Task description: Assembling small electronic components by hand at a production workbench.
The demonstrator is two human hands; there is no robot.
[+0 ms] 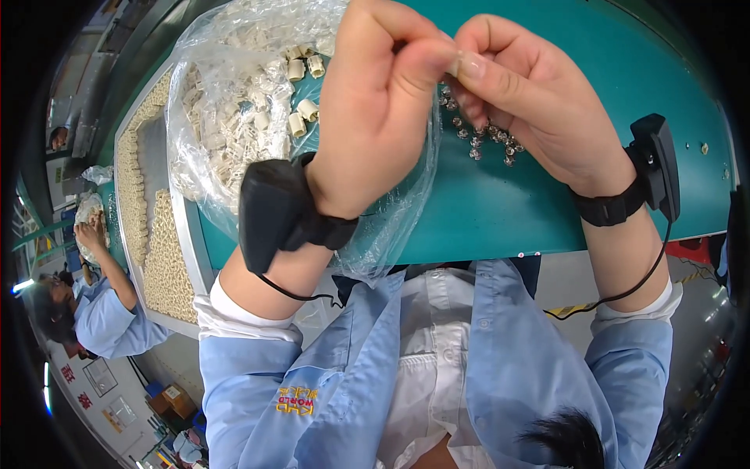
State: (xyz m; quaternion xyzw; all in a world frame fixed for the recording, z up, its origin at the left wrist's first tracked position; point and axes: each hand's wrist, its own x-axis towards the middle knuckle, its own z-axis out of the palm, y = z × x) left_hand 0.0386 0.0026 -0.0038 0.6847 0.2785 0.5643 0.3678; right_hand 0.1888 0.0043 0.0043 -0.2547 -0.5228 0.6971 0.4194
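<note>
My left hand [379, 109] and my right hand [531, 86] meet at the fingertips above the green table. Thumb and fingers are pinched together on both, and whatever lies between them is hidden or too small to name. Below the right hand is a loose pile of small shiny metal pieces [492, 143]. Left of my left hand spreads a clear plastic bag [191, 102] with many cream-coloured plastic parts in it. Several cream cylindrical parts [297, 123] lie near my left wrist.
A metal-edged tray [183, 234] on the left holds dense rows of cream parts. Beyond it a person in a blue shirt [117, 316] works at a bench. The green table [500, 223] has its near edge before my body. Cables hang from black wrist devices [277, 211].
</note>
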